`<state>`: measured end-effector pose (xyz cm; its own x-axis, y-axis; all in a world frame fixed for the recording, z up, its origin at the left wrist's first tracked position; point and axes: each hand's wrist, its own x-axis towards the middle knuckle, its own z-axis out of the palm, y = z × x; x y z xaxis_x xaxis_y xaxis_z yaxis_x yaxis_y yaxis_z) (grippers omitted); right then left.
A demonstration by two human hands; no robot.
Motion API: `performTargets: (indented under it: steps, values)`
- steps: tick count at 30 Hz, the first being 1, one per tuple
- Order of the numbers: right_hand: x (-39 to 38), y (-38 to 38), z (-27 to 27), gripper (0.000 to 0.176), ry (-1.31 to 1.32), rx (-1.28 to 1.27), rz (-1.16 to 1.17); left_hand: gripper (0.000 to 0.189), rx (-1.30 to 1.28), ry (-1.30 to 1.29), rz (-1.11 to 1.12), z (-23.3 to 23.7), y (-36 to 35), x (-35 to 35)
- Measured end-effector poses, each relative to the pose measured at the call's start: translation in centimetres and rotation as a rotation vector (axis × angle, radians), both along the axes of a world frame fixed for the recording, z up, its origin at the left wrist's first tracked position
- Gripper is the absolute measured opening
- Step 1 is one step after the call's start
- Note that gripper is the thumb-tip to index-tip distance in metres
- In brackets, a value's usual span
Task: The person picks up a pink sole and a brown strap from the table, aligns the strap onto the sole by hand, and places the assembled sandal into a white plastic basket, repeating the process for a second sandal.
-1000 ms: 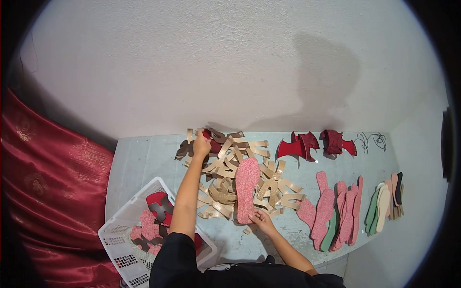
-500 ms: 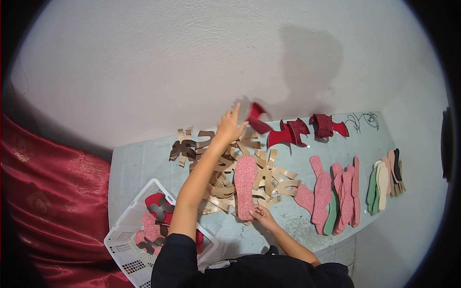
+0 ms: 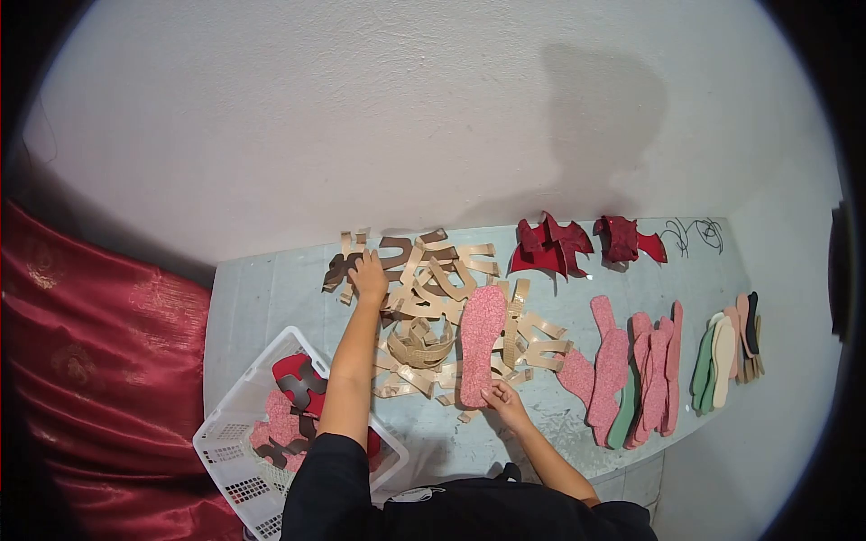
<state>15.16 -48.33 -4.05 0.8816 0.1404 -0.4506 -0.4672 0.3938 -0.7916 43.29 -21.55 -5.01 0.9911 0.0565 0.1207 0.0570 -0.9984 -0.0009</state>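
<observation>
My right hand [image 3: 507, 405] grips the heel end of a speckled pink insole [image 3: 483, 347] between thumb and fingers. The insole is held upright over a heap of tan sandal straps [image 3: 422, 343]. At the back left, my left hand [image 3: 368, 277] reaches onto dark brown straps [image 3: 339, 270], its fingers somewhat apart and their tips touching the pile. Brown and tan straps [image 3: 440, 266] lie mixed together just right of that hand.
Dark red uppers [image 3: 548, 248] and more red pieces [image 3: 621, 239] stand along the wall. Pink insoles [image 3: 606, 374], green and cream soles [image 3: 722, 356] and black cords [image 3: 708, 236] are to the right. A white basket [image 3: 216, 428] at left holds strapped soles.
A red upper that was dropping near my left hand now rests with the red pieces. My left hand has moved left and down to the brown straps. The pink insole is still held.
</observation>
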Motion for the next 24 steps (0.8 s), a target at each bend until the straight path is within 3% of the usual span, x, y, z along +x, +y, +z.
performTargets:
  steps: [3,9,13,17,19,24]
  values:
    - [0.2,0.9,-0.2,0.019,0.002,0.028,0.025,0.043,0.014,0.045,0.024,-0.5,1.2,-0.7]
    - [0.3,2.2,-0.2,0.021,-0.022,0.062,0.092,0.029,0.320,0.068,-0.028,-0.6,1.6,-1.5]
    - [0.2,2.0,-0.1,0.024,-0.046,0.043,0.120,0.028,0.290,0.015,-0.101,2.0,2.4,-1.0]
    - [0.0,1.6,0.6,0.026,-0.039,0.038,0.132,0.028,0.154,0.147,-0.038,5.5,3.7,0.0]
    - [-0.3,1.5,1.0,0.029,-0.086,0.013,0.126,0.031,-0.130,0.153,0.041,7.1,3.9,-0.3]
    - [-1.4,1.0,2.5,0.028,-0.162,-0.005,0.119,0.051,-0.332,0.006,-0.094,11.2,3.7,-2.5]
